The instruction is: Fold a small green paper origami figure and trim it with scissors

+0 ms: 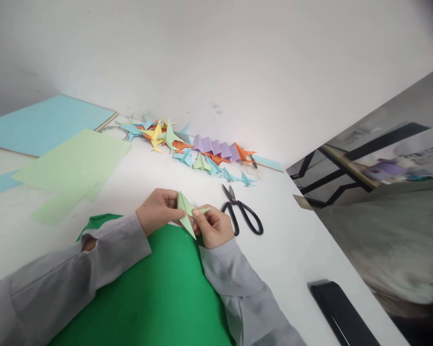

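Between my two hands is a light green piece of folded paper with pointed ends, one pointing up, one down and one to the right. My left hand pinches its left side, thumb in front. With thumb and fingers, my right hand grips the right side near the narrow point. Black-handled scissors lie on the table just right of my right hand, blades slightly apart. Behind the hands sits a row of folded paper figures, among them a yellow one, a pale green one and small blue ones.
Light green sheets lie on the left, with a large blue sheet stack behind them. A purple pleated paper strip rests near the wall. A black case-like object is at the right front, near the white table's edge.
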Available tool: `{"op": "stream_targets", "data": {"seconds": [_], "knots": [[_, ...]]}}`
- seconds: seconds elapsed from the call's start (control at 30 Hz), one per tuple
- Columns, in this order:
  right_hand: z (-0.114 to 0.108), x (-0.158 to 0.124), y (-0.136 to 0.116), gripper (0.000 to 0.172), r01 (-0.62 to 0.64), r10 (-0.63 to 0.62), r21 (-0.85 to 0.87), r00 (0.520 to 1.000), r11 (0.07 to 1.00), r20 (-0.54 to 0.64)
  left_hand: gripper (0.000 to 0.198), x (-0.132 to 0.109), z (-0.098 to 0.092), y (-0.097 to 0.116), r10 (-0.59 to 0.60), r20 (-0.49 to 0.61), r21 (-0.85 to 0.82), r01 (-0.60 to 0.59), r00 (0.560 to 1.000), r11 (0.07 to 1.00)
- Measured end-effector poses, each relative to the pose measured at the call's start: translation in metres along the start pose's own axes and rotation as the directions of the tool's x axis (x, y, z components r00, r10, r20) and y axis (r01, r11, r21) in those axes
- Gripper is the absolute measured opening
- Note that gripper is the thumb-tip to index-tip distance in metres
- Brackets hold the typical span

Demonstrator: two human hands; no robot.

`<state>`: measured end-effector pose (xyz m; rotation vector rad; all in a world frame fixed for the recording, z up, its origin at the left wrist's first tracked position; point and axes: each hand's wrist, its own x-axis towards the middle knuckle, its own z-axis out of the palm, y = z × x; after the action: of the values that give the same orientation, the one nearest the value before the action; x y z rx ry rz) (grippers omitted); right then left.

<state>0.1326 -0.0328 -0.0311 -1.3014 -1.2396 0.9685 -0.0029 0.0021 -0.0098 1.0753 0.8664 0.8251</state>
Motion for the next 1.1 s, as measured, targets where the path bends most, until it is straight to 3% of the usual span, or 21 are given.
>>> {"op": "stream_targets", "data": {"seconds": [0.37, 0.73, 0.97, 1.1], "knots": [[0.0001, -0.0002, 0.0007, 0.022, 0.02, -0.019, -0.021, 0.999, 1.0, 0.026, 0.009, 0.0011, -0.0006, 0.0, 0.026, -0.038, 0.07, -0.023, 0.999, 0.997], [-0.0013, -0.0008, -0.0007, 0.024, -0.01, 0.01, 0.008, 0.998, 1.0, 0.065, 0.01, -0.0002, -0.0011, -0.0008, -0.003, -0.013, -0.012, 0.002, 1.0, 1.0], [-0.0026, -0.0006, 0.0057, 0.027, 0.143, -0.126, -0.252, 0.989, 0.957, 0.08, 0.012, 0.0006, 0.0003, 0.0005, 0.012, -0.035, -0.001, -0.012, 0.999, 1.0], [-0.002, -0.0004, 0.0091, 0.028, 0.171, -0.155, -0.305, 0.985, 0.937, 0.075, 0.014, 0.0009, -0.0007, -0.0002, 0.01, -0.013, -0.019, -0.011, 1.0, 1.0]]}}
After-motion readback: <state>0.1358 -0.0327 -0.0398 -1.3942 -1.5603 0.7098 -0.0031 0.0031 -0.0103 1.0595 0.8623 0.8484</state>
